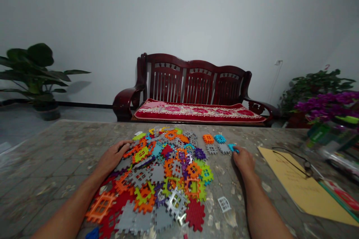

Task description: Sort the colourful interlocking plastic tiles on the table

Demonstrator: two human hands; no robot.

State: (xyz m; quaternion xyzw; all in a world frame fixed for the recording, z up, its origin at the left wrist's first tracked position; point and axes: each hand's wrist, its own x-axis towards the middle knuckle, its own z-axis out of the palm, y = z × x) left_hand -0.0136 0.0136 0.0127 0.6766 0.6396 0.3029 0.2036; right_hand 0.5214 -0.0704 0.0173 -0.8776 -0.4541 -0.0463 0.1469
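Note:
A big heap of plastic interlocking building tiles (157,174) in orange, grey, green, purple and red covers the middle of the table. My left hand (113,158) lies along the heap's left edge, fingers loosely stretched out and touching it. To the right of the heap, my right hand (244,160) pinches a small blue interlocking tile (231,146) at the tabletop. Just left of that tile sit an orange tile (208,139), another blue tile (220,139) and two grey tiles (223,149), set apart from the heap. A white window-shaped piece (224,204) lies nearer to me.
A yellow envelope (303,186) with eyeglasses (307,165) on it lies right of my right arm. Bottles (343,130) and purple flowers (331,105) stand at the far right. Beyond the patterned table (56,164) is a wooden bench (196,82); a potted plant (42,78) is at left.

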